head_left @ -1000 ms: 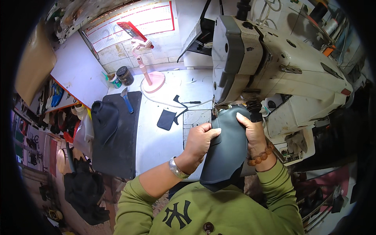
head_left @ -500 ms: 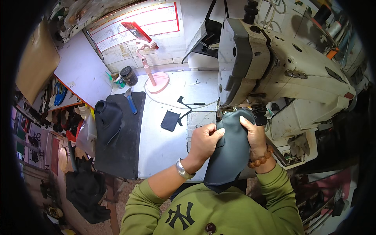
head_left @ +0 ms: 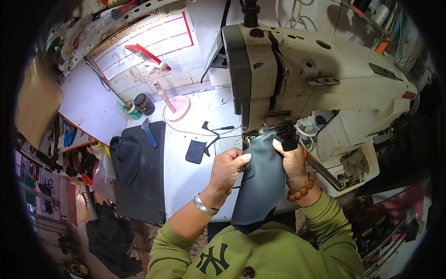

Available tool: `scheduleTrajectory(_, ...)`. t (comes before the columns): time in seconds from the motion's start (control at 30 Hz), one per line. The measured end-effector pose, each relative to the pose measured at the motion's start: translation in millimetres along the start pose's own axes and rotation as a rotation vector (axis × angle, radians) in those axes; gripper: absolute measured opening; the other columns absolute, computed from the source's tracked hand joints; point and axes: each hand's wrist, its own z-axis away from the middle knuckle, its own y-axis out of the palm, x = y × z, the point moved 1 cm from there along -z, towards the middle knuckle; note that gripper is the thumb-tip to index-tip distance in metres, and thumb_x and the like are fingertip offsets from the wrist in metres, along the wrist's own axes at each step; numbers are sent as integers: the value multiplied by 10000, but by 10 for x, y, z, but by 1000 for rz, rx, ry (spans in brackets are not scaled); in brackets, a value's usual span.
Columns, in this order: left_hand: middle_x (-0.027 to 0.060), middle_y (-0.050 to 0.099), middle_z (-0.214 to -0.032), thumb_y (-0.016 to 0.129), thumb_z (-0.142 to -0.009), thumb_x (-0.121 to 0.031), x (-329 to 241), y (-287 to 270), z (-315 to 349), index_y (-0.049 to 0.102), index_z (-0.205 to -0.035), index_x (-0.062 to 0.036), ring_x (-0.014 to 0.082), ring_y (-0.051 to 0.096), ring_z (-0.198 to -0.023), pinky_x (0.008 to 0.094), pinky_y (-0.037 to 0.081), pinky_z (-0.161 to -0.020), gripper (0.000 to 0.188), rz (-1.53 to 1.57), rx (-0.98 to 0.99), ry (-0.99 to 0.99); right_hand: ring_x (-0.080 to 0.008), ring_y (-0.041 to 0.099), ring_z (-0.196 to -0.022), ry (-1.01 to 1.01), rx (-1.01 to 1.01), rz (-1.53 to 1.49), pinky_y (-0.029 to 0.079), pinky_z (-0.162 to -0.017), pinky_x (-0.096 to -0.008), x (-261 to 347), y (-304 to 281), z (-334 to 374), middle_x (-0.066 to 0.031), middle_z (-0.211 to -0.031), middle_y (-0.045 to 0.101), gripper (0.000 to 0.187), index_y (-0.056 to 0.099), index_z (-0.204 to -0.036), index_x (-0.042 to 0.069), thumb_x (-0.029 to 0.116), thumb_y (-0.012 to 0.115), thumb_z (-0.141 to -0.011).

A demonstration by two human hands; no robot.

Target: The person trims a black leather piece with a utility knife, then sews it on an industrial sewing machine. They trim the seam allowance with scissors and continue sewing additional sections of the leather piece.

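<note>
Dark grey sheet [head_left: 261,188] extends toward me from under the sewing machine [head_left: 297,69], my left hand [head_left: 225,171] pinching its left edge, my right hand [head_left: 295,163] gripping the right, thumbs on top, presumably keeping it flat and aligned.

a black emblem [head_left: 213,260] marks the green top [head_left: 278,253], worn with silver bangle [head_left: 204,206], brown beads [head_left: 304,188]

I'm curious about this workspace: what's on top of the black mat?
On the black mat are a dark shaped piece and a blue-handled tool. The mat surface beneath them is covered and cannot be seen.
</note>
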Motion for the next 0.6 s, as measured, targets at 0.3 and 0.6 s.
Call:
scheduleTrajectory(0.3, -25, 519, -616, 645, -848, -87, 101, 51, -21, 612, -686, -9, 45, 424, -570, 196, 329, -538, 183, 20, -112, 70, -112, 598, -799, -39, -47, 129, 491, -758, -272, -3, -25, -13, -8, -890, 660, 117, 662, -931, 8, 81, 615, -852)
scheduleTrajectory(0.6, -24, 542, -659, 625, -849, -68, 78, 56, -31, 596, -696, -19, 60, 434, -620, 201, 353, -598, 163, 68, -106, 41, -110, 609, -734, 3, -27, 8, 505, -682, -262, 31, 17, 22, -38, -851, 672, 139, 673, -911, -23, 85, 610, -851)
